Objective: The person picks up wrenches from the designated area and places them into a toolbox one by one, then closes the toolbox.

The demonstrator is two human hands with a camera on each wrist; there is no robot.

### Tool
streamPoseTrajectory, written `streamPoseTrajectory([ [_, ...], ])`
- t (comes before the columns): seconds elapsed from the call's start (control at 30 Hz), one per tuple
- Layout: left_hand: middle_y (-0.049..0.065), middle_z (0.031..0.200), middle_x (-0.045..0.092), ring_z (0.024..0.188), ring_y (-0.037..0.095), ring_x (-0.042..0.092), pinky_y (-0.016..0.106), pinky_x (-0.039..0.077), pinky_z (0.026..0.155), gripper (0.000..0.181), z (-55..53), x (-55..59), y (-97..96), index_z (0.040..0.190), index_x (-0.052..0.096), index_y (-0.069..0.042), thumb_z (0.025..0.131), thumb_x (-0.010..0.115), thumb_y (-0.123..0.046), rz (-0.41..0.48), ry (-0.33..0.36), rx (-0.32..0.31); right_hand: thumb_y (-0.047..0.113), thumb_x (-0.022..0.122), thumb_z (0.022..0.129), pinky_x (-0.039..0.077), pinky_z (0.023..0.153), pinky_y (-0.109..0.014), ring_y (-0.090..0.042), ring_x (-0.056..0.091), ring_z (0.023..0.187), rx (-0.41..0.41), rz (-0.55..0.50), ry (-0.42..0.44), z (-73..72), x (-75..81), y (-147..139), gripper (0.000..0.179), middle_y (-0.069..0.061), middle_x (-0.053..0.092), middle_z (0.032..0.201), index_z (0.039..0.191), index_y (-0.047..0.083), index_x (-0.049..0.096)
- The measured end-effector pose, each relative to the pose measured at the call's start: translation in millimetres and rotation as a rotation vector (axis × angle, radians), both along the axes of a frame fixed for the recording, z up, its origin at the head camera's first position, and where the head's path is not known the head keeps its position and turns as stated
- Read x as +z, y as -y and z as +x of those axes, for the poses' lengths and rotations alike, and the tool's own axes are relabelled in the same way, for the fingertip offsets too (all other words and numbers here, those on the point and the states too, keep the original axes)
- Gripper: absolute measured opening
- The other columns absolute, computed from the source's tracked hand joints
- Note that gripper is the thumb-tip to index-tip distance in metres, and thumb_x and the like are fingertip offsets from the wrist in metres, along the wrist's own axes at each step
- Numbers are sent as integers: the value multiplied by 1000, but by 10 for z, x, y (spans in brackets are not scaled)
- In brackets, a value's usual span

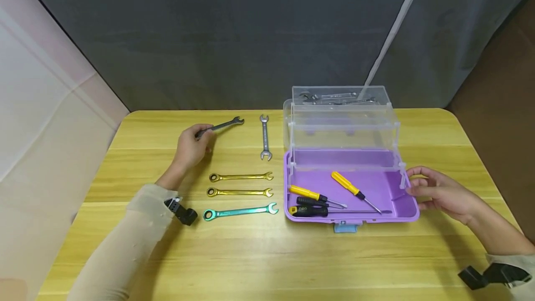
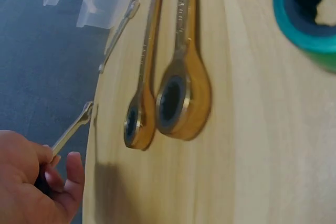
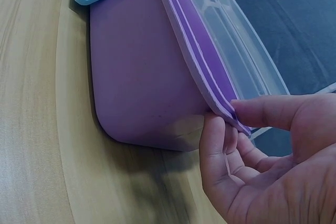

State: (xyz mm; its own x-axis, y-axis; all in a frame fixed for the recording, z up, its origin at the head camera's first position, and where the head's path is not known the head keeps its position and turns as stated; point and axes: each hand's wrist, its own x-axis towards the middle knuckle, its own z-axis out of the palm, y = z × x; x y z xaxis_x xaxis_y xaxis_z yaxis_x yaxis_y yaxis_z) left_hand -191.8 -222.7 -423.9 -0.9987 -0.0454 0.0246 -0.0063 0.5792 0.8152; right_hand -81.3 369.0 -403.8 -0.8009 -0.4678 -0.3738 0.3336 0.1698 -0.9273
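Note:
My left hand (image 1: 193,148) pinches a dark open-ended wrench (image 1: 225,125) near one end, its jaw end pointing right toward the back of the table. At the purple toolbox (image 1: 351,158), my right hand (image 1: 444,194) grips the rim on the right side, thumb on top and fingers below, as the right wrist view shows. Several screwdrivers lie in the box, among them a yellow-handled one (image 1: 344,183). Between the left hand and the box are a silver double-ended wrench (image 1: 265,137), two gold ratchet wrenches (image 1: 242,192) and a teal ratchet wrench (image 1: 240,211).
Clear folding trays (image 1: 344,138) stand raised over the box's back, with silver wrenches (image 1: 334,97) in the top one. A light-blue latch (image 1: 345,228) hangs at the box front. A grey curtain (image 1: 234,36) rises behind the wooden table (image 1: 251,264).

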Motion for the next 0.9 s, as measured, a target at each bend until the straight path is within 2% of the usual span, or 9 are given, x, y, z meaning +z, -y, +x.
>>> streamPoseTrajectory([
  [0.2, 26, 116, 61, 65, 14, 64, 22, 51, 54, 38, 18, 73, 34, 137, 58, 5, 109, 48, -20, 131, 56, 16, -4, 50, 102, 59, 77, -38, -18, 69, 94, 5, 0, -6, 6, 0, -6, 30, -1, 69, 104, 121, 19, 52],
  [0.33, 27, 122, 58, 68, 14, 65, 24, 51, 53, 40, 39, 141, 45, 139, 56, 5, 109, 49, -21, 180, 69, -5, -4, 50, 102, 59, 78, -38, -18, 69, 94, 6, 3, -7, 7, 0, -8, 30, -1, 69, 104, 121, 19, 52],
  [0.47, 25, 120, 57, 73, 15, 65, 23, 54, 61, 40, 44, 247, 56, 138, 58, 5, 109, 50, -21, 171, 8, -60, -3, 50, 102, 59, 78, -38, -17, 69, 94, 5, 11, -8, 5, 5, -6, 30, -1, 68, 104, 121, 20, 51],
  [0.57, 15, 113, 57, 75, 14, 62, 21, 55, 67, 38, 27, 343, 77, 137, 59, 4, 109, 50, -20, 165, -40, -98, -3, 51, 102, 59, 78, -37, -17, 69, 94, 7, 16, -10, 3, 10, -4, 30, -1, 68, 104, 122, 20, 51],
  [0.63, 8, 105, 56, 71, 11, 56, 20, 54, 67, 37, 10, 406, 95, 136, 60, 3, 109, 50, -20, 172, -54, -117, -3, 50, 102, 59, 78, -37, -17, 69, 94, 9, 16, -10, 0, 12, -3, 30, -1, 69, 104, 122, 20, 51],
  [0.73, 5, 96, 52, 71, 11, 50, 19, 54, 67, 36, -7, 504, 111, 136, 60, 4, 108, 51, -17, 185, -81, -144, -3, 50, 102, 59, 78, -37, -18, 69, 94, 10, 14, -9, -2, 13, -3, 30, -1, 69, 104, 122, 19, 51],
  [0.9, 4, 91, 51, 73, 14, 50, 20, 54, 66, 34, 0, 639, 85, 134, 61, 5, 108, 52, -15, 178, -141, -187, -3, 50, 102, 59, 78, -38, -18, 69, 94, 6, 3, -5, -4, 11, -1, 29, -2, 69, 104, 122, 18, 51],
])
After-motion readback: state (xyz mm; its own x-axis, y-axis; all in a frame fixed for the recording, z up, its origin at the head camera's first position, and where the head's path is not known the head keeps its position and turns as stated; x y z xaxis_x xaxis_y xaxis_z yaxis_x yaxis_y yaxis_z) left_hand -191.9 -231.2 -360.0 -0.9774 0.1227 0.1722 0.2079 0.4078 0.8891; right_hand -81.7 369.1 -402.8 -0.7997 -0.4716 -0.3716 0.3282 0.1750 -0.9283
